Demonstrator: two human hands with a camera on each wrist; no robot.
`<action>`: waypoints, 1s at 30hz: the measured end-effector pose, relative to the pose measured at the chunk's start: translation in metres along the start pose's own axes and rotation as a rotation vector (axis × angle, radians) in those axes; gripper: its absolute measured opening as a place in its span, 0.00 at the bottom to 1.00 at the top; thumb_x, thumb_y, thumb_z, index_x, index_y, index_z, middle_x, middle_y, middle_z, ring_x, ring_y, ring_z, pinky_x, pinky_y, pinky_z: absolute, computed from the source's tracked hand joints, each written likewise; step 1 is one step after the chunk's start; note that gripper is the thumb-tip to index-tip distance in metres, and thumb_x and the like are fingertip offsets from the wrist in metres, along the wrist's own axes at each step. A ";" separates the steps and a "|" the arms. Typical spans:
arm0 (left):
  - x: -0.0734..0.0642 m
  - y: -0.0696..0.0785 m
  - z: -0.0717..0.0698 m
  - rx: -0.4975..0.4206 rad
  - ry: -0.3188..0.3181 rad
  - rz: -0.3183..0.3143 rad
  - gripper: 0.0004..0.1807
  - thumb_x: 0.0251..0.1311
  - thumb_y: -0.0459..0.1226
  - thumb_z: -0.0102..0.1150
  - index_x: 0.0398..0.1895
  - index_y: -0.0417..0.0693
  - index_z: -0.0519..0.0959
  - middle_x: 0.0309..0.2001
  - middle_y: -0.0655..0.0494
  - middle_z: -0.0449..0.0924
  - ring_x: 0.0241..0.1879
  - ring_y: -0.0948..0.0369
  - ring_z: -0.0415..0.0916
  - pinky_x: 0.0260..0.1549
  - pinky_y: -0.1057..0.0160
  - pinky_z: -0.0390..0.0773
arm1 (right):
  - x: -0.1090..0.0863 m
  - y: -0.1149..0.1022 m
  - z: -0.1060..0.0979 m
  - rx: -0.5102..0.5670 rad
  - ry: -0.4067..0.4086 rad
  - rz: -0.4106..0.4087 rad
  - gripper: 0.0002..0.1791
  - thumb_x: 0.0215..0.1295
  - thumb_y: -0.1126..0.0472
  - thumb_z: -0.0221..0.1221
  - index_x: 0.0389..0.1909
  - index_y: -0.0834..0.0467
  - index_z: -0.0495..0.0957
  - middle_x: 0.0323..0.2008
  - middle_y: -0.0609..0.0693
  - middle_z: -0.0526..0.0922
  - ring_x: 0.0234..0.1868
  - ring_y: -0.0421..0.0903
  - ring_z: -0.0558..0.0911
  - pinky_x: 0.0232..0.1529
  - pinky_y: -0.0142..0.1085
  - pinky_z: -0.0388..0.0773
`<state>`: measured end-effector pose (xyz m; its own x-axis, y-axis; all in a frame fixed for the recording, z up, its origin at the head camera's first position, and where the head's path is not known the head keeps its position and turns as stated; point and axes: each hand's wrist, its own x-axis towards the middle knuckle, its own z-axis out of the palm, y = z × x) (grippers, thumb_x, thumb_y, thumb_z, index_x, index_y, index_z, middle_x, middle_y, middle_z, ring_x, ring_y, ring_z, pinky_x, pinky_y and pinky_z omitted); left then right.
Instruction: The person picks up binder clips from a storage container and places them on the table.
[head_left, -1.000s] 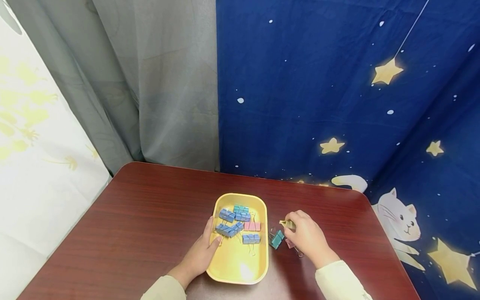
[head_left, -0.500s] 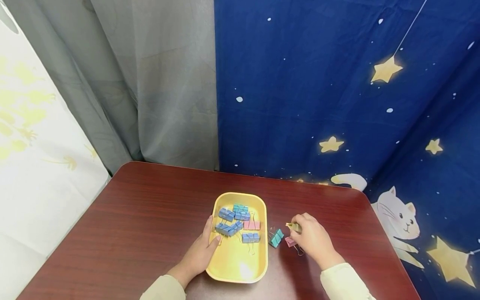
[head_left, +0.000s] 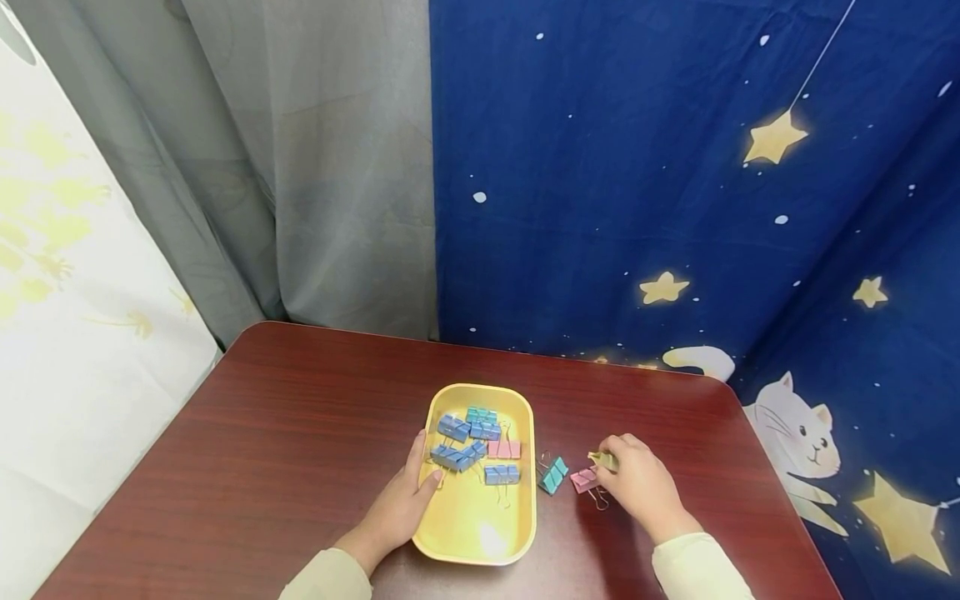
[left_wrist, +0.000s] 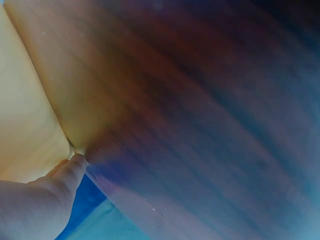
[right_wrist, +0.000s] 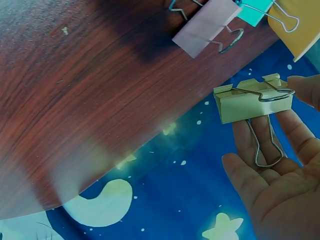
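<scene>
A yellow tray stands near the table's front, with several blue binder clips, a pink one and a teal one in its upper half. My left hand grips the tray's left side, thumb over the rim; in the left wrist view its fingers lie against the tray's outer wall. To the right of the tray, my right hand pinches a yellow binder clip with its wire handles folded out. Beside that hand a pink binder clip lies on the table.
Between the tray and the pink clip, a teal binder clip lies on the dark red table. Behind the table's far edge hang a grey curtain and a blue starry curtain.
My right hand has moved right and slightly down with the yellow binder clip, uncovering more of the pink clip on the table. My left hand and the tray stay in place.
</scene>
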<state>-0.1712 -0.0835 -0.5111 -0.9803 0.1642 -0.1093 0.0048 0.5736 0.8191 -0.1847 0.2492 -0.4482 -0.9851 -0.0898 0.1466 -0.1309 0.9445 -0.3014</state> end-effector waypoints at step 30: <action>-0.001 0.001 0.000 0.009 0.009 -0.002 0.37 0.73 0.43 0.45 0.77 0.45 0.41 0.68 0.33 0.61 0.65 0.41 0.63 0.60 0.40 0.64 | -0.005 0.036 0.011 -0.075 -0.057 0.061 0.09 0.48 0.63 0.66 0.31 0.56 0.78 0.29 0.50 0.75 0.26 0.45 0.71 0.28 0.42 0.71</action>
<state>-0.1707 -0.0830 -0.5101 -0.9822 0.1558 -0.1053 0.0049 0.5808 0.8140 -0.1859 0.2799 -0.4695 -0.9960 -0.0471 0.0755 -0.0638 0.9695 -0.2365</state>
